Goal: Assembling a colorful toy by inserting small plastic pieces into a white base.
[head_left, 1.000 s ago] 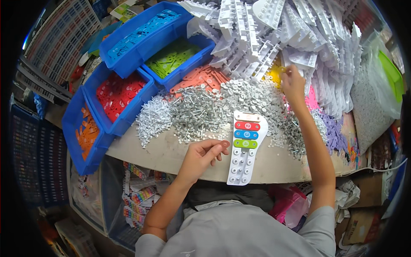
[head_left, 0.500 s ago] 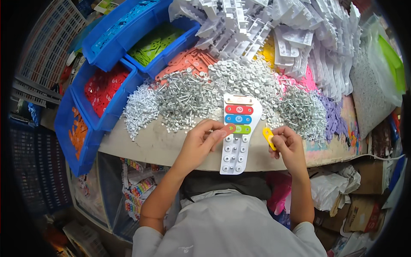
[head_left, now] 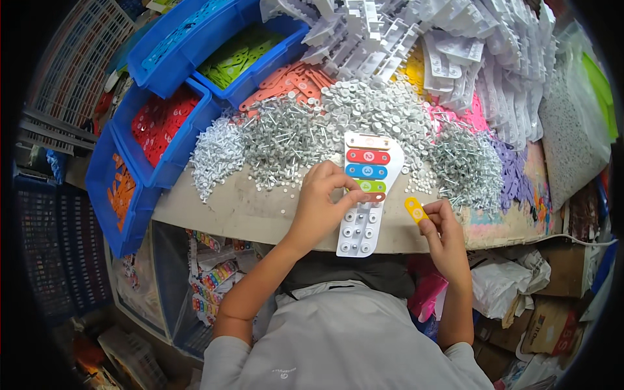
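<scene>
On the table in front of me lies a white plastic base with rows of round studs at its near end. Across it sit a pale strip, a red strip, a blue strip and a green strip. My left hand pinches a coral strip, which lies across the base just below the green one; the fingers cover its left end. To the right of the base, my right hand is closed on the lower end of a yellow strip, held apart from the base.
Blue bins hold red strips, green strips and orange strips. Heaped beyond the base are metal pins, white caps and more pins. White plastic frames are piled at the back right, near purple strips.
The coral strip has gone from tilted beside the green strip to lying across the base below it, moved by my left hand. My right hand still holds the yellow strip.
</scene>
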### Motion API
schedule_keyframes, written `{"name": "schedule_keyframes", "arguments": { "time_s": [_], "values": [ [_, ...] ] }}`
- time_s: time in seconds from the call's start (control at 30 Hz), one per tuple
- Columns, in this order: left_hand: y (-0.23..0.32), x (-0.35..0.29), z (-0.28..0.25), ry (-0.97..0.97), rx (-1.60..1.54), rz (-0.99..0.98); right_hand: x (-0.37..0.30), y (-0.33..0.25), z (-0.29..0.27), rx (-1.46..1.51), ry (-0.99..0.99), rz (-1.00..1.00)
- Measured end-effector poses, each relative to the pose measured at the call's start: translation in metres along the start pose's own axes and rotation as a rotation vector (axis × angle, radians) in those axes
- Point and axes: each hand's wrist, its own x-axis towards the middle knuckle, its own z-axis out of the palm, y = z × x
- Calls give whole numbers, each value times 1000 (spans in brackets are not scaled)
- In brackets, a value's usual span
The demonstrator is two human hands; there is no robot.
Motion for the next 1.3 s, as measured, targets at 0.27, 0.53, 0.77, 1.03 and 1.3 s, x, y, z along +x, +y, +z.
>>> {"name": "schedule_keyframes", "arguments": {
  "time_s": [0.27,0.53,0.77,1.03,1.3],
  "values": [
    [-1,-1,7,-17,77,-10,3,-10,16,45,-97,-44],
    [5,-3,8,-58,173,22,4,-14,32,36,-176,8],
    [-5,-8,9,-33,130,-55,9,-16,48,71,-151,-8],
    [-6,-42,-1,28,139,-112,21,-21,58,62,-149,13],
    [-12,-50,6,19,134,-158,33,-7,52,-47,-107,31]
  ]
}}
